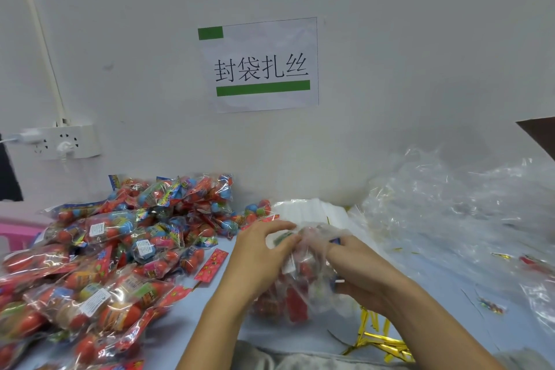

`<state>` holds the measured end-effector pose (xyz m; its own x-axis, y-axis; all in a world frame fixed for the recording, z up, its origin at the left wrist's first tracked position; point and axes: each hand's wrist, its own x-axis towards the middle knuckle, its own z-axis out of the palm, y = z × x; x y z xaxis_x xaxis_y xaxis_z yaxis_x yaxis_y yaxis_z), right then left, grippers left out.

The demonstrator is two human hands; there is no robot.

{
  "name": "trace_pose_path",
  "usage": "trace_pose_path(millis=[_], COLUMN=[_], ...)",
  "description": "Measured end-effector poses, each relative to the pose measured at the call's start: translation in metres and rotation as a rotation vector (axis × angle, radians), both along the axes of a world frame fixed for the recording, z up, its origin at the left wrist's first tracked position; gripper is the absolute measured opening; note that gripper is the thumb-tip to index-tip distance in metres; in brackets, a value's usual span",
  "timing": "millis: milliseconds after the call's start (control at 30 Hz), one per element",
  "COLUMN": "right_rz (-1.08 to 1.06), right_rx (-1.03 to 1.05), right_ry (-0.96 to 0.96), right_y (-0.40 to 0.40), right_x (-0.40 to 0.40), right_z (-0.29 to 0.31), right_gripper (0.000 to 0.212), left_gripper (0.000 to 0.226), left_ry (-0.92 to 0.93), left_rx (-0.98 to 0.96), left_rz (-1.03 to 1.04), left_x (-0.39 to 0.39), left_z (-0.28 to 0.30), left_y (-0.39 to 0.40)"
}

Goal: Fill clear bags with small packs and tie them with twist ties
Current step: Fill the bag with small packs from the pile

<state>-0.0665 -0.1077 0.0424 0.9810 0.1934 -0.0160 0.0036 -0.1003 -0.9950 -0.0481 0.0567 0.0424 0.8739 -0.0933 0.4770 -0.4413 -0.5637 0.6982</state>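
Observation:
A clear bag (pixel 300 291) with red and green small packs inside stands on the table in front of me. My left hand (pixel 258 252) grips the bag's gathered top from the left. My right hand (pixel 357 267) holds the same crumpled top from the right, fingers curled into the plastic. A big heap of small packs (pixel 105 252), red and blue sweets in clear wrappers, covers the table's left side. Gold twist ties (pixel 378 339) lie in a loose pile near the front edge, below my right forearm.
A pile of empty clear bags (pixel 459 210) fills the right side, with a white stack (pixel 309 210) behind my hands. The wall with a paper sign (pixel 261 66) stands close behind. A power strip (pixel 63 141) hangs at the left. Loose red packs (pixel 211 264) lie nearby.

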Motion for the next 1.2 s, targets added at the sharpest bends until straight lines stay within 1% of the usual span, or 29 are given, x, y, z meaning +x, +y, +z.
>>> trace_pose_path(millis=[67, 133, 200, 267, 333, 367, 400, 467, 533, 600, 667, 733, 833, 867, 933, 1000, 1033, 1067, 1167, 1200], right_rz=[0.004, -0.025, -0.097, -0.135, -0.159, -0.181, -0.195, -0.192, -0.177, -0.159, -0.182, -0.206, -0.253, -0.263, -0.265, -0.208, -0.174, -0.155, -0.103, -0.069], right_rx=[0.031, 0.052, 0.103, 0.169, 0.185, 0.177, 0.171, 0.179, 0.214, 0.233, 0.217, 0.200, 0.101, 0.076, 0.060, 0.080, 0.082, 0.064, 0.035, 0.042], right_ry=[-0.009, -0.022, -0.028, -0.044, -0.062, -0.059, -0.055, -0.045, -0.031, -0.034, -0.036, -0.040, -0.059, -0.066, -0.067, -0.054, -0.043, -0.036, -0.043, -0.041], right_y=[0.000, 0.003, 0.007, 0.011, 0.011, 0.010, 0.008, 0.004, 0.001, 0.001, 0.002, 0.004, 0.004, 0.003, 0.003, 0.003, 0.004, 0.003, 0.002, 0.002], right_x=[0.000, 0.002, 0.005, 0.006, 0.009, 0.011, 0.012, 0.012, 0.013, 0.014, 0.016, 0.016, 0.013, 0.012, 0.010, 0.009, 0.009, 0.009, 0.007, 0.007], right_z=[-0.002, -0.006, -0.010, -0.012, -0.011, -0.012, -0.012, -0.011, -0.011, -0.013, -0.017, -0.018, -0.015, -0.014, -0.013, -0.012, -0.011, -0.010, -0.008, -0.007], right_gripper=[0.018, 0.021, 0.024, 0.021, 0.018, 0.018, 0.018, 0.018, 0.020, 0.022, 0.022, 0.023, 0.033, 0.032, 0.028, 0.028, 0.029, 0.029, 0.022, 0.023], left_gripper=[0.014, 0.013, 0.013, 0.013, 0.016, 0.020, 0.022, 0.020, 0.026, 0.036, 0.041, 0.039, 0.035, 0.038, 0.052, 0.064, 0.065, 0.060, 0.027, 0.018], left_ry=[-0.039, -0.088, -0.132, -0.140, -0.121, -0.102, -0.071, 0.041, 0.230, 0.403, 0.472, 0.462, 0.407, 0.377, 0.316, 0.287, 0.268, 0.237, 0.111, 0.087], left_rx=[-0.059, -0.085, -0.062, -0.060, -0.126, -0.171, -0.213, -0.261, -0.237, -0.192, -0.138, -0.087, -0.096, -0.117, -0.160, -0.167, -0.149, -0.127, -0.101, -0.089], left_rz=[-0.007, -0.011, -0.005, -0.007, 0.003, 0.051, 0.123, 0.281, 0.359, 0.311, 0.229, 0.186, 0.171, 0.141, 0.010, -0.130, -0.163, -0.159, -0.090, -0.085], left_x=[0.002, 0.004, 0.004, 0.004, 0.004, 0.004, 0.005, 0.009, 0.013, 0.016, 0.016, 0.015, 0.013, 0.012, 0.011, 0.008, 0.007, 0.008, 0.009, 0.009], left_z=[-0.002, -0.002, -0.001, -0.001, -0.001, 0.000, 0.000, 0.002, -0.001, -0.008, -0.013, -0.014, -0.007, -0.006, -0.005, -0.006, -0.007, -0.008, -0.009, -0.008], left_y=[-0.005, -0.010, -0.013, -0.014, -0.012, -0.009, -0.005, 0.006, 0.015, 0.017, 0.013, 0.011, 0.011, 0.012, 0.010, 0.006, 0.004, 0.002, -0.002, -0.003])
